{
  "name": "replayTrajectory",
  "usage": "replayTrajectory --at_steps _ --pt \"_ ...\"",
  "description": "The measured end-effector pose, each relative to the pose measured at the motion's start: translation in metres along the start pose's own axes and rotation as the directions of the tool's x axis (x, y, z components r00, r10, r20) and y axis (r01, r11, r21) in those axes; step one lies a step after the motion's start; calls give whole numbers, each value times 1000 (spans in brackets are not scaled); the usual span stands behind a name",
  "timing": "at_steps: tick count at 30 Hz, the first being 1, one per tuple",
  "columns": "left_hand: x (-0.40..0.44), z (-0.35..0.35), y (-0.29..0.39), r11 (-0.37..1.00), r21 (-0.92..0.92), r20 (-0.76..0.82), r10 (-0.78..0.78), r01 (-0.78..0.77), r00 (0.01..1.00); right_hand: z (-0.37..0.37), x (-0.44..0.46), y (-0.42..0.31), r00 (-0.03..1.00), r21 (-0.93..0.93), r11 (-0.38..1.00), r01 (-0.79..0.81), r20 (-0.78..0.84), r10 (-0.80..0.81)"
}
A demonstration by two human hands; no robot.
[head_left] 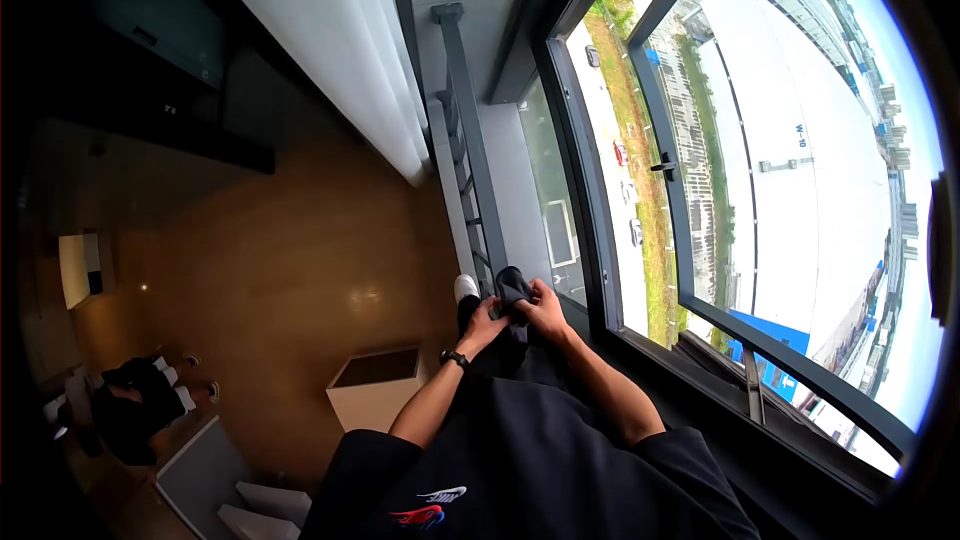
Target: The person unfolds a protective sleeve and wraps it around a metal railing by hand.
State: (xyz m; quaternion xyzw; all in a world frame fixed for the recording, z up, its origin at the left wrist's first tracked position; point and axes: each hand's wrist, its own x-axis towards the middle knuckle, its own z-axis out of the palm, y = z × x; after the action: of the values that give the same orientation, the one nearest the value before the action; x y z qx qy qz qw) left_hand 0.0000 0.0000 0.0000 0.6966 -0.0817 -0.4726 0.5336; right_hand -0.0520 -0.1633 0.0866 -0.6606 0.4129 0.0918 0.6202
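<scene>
1 dark item (pixel 513 286), type unclear: held btwn L hand (pixel 482 326) & R hand (pixel 544 312), fingers curled nearly closed; prob. gripped both sides for control. Rail (pixel 474 140) seen beyond hands.

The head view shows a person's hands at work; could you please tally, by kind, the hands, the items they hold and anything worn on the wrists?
Hands, left hand and right hand: 2
Held, dark item, identity unclear: 1
Wrist-worn, dark watch or band: 1
Total: 4
</scene>
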Motion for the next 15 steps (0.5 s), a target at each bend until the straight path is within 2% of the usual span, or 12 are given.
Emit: replayTrajectory --at_steps 2,3,5,7,9,10,11,13,14,15 --pt "-17 -2 34 995 -7 -21 96 -96 995 -8 -23 -30 998 219 974 -62 13 61" --pt "-4 -42 56 993 73 -46 101 -97 994 13 0 -52 999 288 957 -38 45 26" --pt "4 -38 82 982 -189 141 21 6 990 -1 -2 -68 1000 402 916 -14 -4 17" --pt "34 -36 112 981 -165 115 118 -98 986 -12 22 -87 992 536 840 87 -123 -25" --pt "46 -44 139 975 -197 108 128 -105 986 -21 39 -103 988 575 812 98 -154 -11" --pt "44 -49 178 980 -174 122 114 -92 986 -27 49 -115 981 585 799 136 -194 -25" --pt "56 -54 186 981 -171 94 111 -94 989 -33 62 -126 973 594 786 173 -229 -41" --pt "75 -64 199 969 15 125 241 -245 962 -49 84 -153 966 603 768 214 -248 -74" --pt "80 -74 208 959 187 119 194 -214 974 -54 98 -159 956 575 779 251 -272 -107" --pt "82 -81 212 960 190 88 192 -206 977 -59 111 -163 946 547 788 283 -296 -135"
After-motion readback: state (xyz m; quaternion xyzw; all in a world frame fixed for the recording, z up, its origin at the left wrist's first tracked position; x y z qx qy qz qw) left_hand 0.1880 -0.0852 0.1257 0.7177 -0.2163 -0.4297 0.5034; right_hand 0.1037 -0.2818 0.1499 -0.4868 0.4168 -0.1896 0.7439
